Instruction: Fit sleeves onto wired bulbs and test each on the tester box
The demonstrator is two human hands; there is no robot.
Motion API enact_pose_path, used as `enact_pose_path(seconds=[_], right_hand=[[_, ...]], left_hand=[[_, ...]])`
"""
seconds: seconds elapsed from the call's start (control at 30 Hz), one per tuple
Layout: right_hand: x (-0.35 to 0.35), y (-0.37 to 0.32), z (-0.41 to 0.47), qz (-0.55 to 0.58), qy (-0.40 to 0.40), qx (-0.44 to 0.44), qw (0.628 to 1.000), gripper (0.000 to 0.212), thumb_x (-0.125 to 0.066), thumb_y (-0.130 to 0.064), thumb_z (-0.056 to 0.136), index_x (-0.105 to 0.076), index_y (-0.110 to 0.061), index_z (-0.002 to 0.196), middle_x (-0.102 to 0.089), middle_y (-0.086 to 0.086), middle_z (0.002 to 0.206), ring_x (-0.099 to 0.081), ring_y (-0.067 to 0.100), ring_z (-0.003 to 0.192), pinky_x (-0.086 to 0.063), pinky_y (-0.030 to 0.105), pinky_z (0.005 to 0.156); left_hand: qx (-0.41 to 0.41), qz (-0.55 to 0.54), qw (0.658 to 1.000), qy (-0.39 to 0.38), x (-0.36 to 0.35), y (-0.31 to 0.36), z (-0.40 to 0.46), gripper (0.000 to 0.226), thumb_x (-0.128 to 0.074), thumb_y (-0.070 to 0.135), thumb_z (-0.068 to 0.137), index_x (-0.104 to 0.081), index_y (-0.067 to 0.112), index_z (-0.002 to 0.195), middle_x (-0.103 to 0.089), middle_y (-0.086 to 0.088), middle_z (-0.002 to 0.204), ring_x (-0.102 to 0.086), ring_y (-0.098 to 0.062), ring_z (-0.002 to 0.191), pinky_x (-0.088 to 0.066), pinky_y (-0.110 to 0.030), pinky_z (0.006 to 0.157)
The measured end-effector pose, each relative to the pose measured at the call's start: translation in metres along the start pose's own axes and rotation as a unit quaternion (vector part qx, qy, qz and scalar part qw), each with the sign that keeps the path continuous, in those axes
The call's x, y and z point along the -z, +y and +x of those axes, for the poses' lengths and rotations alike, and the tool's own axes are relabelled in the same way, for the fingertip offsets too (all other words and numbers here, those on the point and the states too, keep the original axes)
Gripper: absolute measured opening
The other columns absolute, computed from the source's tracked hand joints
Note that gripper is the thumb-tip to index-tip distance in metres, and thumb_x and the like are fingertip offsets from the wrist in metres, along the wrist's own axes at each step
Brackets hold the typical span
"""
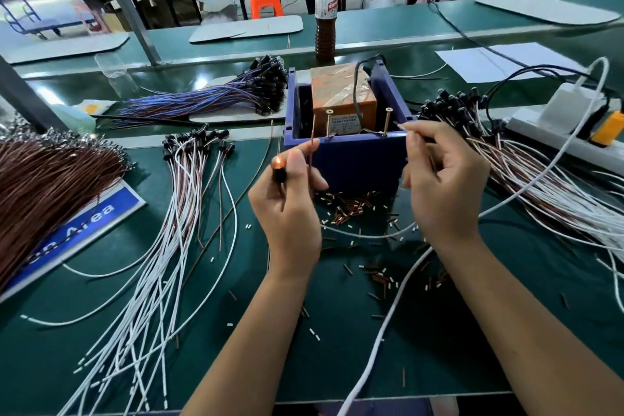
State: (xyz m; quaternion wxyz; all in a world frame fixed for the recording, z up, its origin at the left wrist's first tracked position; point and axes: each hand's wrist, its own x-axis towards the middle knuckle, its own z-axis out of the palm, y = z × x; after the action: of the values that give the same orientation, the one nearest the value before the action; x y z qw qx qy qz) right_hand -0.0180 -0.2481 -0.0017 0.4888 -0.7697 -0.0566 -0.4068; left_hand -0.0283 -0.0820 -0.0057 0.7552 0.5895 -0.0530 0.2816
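Note:
The blue tester box (pixel 358 162) stands mid-table with an orange transformer (pixel 341 94) inside and two brass screws (pixel 388 121) rising from its front rim. My left hand (pixel 287 199) grips a black-sleeved bulb (pixel 279 167) that glows orange, and pinches its brown lead up toward the left screw. My right hand (pixel 442 179) pinches the other thin wire end beside the right screw. A pile of sleeved bulbs on white and brown wires (pixel 189 213) lies left of the box. Another such pile (pixel 526 159) lies to the right.
Cut wire bits (pixel 351 209) litter the green mat in front of the box. A brown wire bundle (pixel 50 179) lies far left, blue-wired bulbs (pixel 216 98) behind. A bottle (pixel 326 17) stands behind the box. A white power strip (pixel 574 125) sits at right.

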Motion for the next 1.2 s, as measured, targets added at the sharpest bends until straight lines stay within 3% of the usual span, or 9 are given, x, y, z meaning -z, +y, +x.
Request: enact_pose_path(seconds=[0.23, 0.4, 0.5, 0.63, 0.73, 0.83, 0.93, 1.03, 1.2], right_hand=[[0.073, -0.003, 0.022, -0.009, -0.02, -0.055, 0.998, 0.015, -0.059, -0.024, 0.104, -0.074, -0.026, 0.101, -0.07, -0.001, 0.064, -0.059, 0.02, 0.04, -0.047, 0.025, 0.041], [0.158, 0.001, 0.047, -0.066, 0.034, -0.169, 0.983, 0.019, -0.058, -0.027, 0.096, -0.075, -0.03, 0.09, -0.076, 0.004, 0.072, -0.061, 0.016, 0.044, -0.046, 0.022, 0.041], [0.209, 0.005, 0.056, -0.162, 0.105, -0.241, 0.951, 0.025, -0.055, -0.037, 0.087, -0.077, -0.03, 0.097, -0.078, 0.003, 0.093, -0.07, 0.018, 0.075, -0.061, 0.039, 0.072], [0.243, -0.005, 0.059, -0.396, 0.142, -0.129, 0.898, 0.05, -0.044, -0.039, 0.087, -0.068, -0.012, 0.121, -0.068, 0.022, 0.114, -0.063, 0.042, 0.107, -0.05, 0.055, 0.096], [0.237, -0.015, 0.058, -0.367, -0.019, -0.139, 0.919, 0.032, -0.052, -0.046, 0.094, -0.071, -0.033, 0.115, -0.073, 0.004, 0.115, -0.064, 0.028, 0.109, -0.046, 0.037, 0.093], [0.217, -0.014, 0.048, -0.291, -0.243, -0.207, 0.902, 0.025, -0.06, -0.037, 0.103, -0.069, -0.059, 0.092, -0.078, -0.007, 0.085, -0.073, 0.013, 0.084, -0.051, 0.033, 0.079], [0.21, 0.008, 0.04, -0.297, -0.217, -0.195, 0.909, 0.024, -0.061, -0.027, 0.105, -0.069, -0.037, 0.085, -0.074, -0.002, 0.071, -0.071, 0.01, 0.064, -0.055, 0.034, 0.073], [0.21, 0.03, 0.036, -0.302, -0.181, -0.241, 0.904, 0.032, -0.06, -0.025, 0.105, -0.07, -0.024, 0.075, -0.068, -0.001, 0.063, -0.059, 0.004, 0.047, -0.042, 0.029, 0.057], [0.212, 0.051, 0.039, -0.325, -0.101, -0.295, 0.893, 0.028, -0.057, -0.019, 0.102, -0.074, -0.022, 0.08, -0.07, 0.006, 0.078, -0.062, 0.024, 0.069, -0.039, 0.032, 0.06]], left_hand=[[0.073, -0.107, 0.989, -0.076, -0.056, 0.028, 0.006, 0.038, -0.044, 0.027, 0.108, -0.075, 0.006, 0.106, -0.061, -0.002, 0.069, -0.027, -0.008, 0.047, -0.021, -0.02, 0.043], [0.176, -0.116, 0.958, -0.193, -0.136, 0.037, -0.006, 0.048, -0.041, 0.031, 0.112, -0.074, 0.001, 0.095, -0.062, -0.002, 0.065, -0.039, -0.004, 0.044, -0.027, -0.017, 0.043], [0.242, -0.063, 0.937, -0.245, -0.182, 0.035, -0.022, 0.056, -0.039, 0.039, 0.112, -0.072, -0.001, 0.092, -0.065, -0.004, 0.066, -0.049, 0.0, 0.042, -0.035, -0.017, 0.047], [0.24, 0.06, 0.912, -0.326, -0.226, 0.023, -0.046, 0.065, -0.033, 0.055, 0.109, -0.076, 0.009, 0.094, -0.069, -0.002, 0.081, -0.062, -0.01, 0.068, -0.047, -0.027, 0.073], [0.263, 0.075, 0.901, -0.336, -0.249, 0.013, -0.06, 0.064, -0.033, 0.06, 0.106, -0.074, 0.015, 0.089, -0.063, -0.005, 0.082, -0.056, -0.026, 0.081, -0.044, -0.039, 0.08], [0.307, 0.056, 0.894, -0.323, -0.262, 0.004, -0.065, 0.063, -0.036, 0.059, 0.107, -0.072, 0.011, 0.088, -0.072, -0.017, 0.091, -0.069, -0.036, 0.089, -0.055, -0.049, 0.087], [0.29, 0.058, 0.9, -0.322, -0.263, -0.006, -0.066, 0.057, -0.042, 0.059, 0.105, -0.072, 0.014, 0.088, -0.072, -0.011, 0.085, -0.068, -0.028, 0.083, -0.058, -0.053, 0.091], [0.17, 0.092, 0.919, -0.343, -0.247, -0.015, -0.07, 0.059, -0.047, 0.062, 0.102, -0.076, 0.012, 0.091, -0.059, 0.0, 0.081, -0.056, -0.016, 0.074, -0.048, -0.035, 0.073], [0.021, 0.283, 0.897, -0.339, -0.223, -0.034, -0.07, 0.066, -0.034, 0.062, 0.106, -0.077, 0.016, 0.084, -0.064, 0.001, 0.1, -0.06, -0.017, 0.095, -0.05, -0.036, 0.083]])
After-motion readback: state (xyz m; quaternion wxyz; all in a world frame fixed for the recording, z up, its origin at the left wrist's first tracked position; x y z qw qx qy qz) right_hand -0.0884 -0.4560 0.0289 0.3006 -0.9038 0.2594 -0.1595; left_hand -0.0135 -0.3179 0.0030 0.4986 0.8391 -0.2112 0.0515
